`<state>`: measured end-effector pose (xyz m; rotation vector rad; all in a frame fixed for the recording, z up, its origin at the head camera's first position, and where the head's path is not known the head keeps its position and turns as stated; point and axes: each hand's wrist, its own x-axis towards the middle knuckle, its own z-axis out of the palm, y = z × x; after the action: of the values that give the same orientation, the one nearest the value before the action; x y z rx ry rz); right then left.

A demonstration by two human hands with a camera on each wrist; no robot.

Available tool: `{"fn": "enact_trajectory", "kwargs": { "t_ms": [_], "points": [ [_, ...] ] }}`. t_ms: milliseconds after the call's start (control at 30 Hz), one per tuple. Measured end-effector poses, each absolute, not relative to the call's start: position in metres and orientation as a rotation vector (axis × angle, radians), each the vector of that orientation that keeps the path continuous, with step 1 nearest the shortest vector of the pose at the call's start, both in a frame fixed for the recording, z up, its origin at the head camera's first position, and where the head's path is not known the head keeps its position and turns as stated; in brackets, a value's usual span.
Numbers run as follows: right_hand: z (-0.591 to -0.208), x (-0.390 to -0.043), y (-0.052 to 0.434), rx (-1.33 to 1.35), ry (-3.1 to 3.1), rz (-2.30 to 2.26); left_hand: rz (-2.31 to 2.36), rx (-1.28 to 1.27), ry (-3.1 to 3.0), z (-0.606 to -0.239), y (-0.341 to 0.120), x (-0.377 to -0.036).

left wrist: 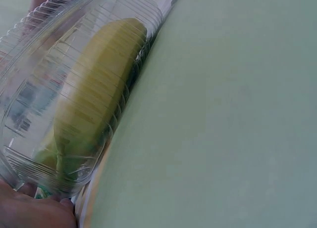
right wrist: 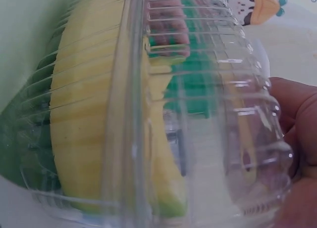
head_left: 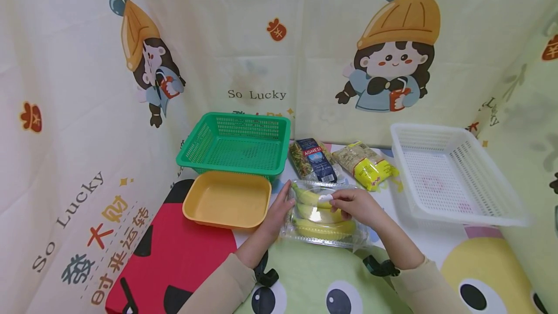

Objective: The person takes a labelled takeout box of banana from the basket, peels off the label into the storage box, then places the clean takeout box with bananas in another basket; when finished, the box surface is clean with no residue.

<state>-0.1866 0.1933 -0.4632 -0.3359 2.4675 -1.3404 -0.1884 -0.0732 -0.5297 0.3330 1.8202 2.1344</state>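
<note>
A clear plastic clamshell box (head_left: pixel 320 230) with yellow bananas (head_left: pixel 318 214) inside lies on the table in front of me. My left hand (head_left: pixel 281 210) holds its left end, thumb up along the edge. My right hand (head_left: pixel 350 205) rests on top, fingertips curled on the lid by a small white label (head_left: pixel 325 198). The left wrist view shows the ribbed box (left wrist: pixel 74 99) close up with a bit of my left hand (left wrist: pixel 29 210) below it. In the right wrist view, the box (right wrist: pixel 148 114) fills the frame with my right hand (right wrist: pixel 297 139) wrapped on its side.
A yellow tray (head_left: pixel 226 200) sits left of the box, with a green basket (head_left: pixel 237 144) behind it. A white basket (head_left: pixel 453 173) stands at the right. Two food packets, one dark blue (head_left: pixel 315 159) and one yellow (head_left: pixel 366 164), lie behind the box. Cloth walls close in on all sides.
</note>
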Motion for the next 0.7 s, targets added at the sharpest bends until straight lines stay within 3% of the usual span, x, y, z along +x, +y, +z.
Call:
{"fn": "enact_trajectory", "kwargs": {
  "t_ms": [333,700],
  "points": [
    [-0.461,-0.185,0.197,-0.272,2.404,-1.462,2.123,0.325,1.840,-0.527,-0.073,-0.188],
    [-0.453,-0.182,0.198,-0.326,2.381,-1.476,2.160,0.352,1.871,-0.554,-0.069,-0.198]
  ]
}}
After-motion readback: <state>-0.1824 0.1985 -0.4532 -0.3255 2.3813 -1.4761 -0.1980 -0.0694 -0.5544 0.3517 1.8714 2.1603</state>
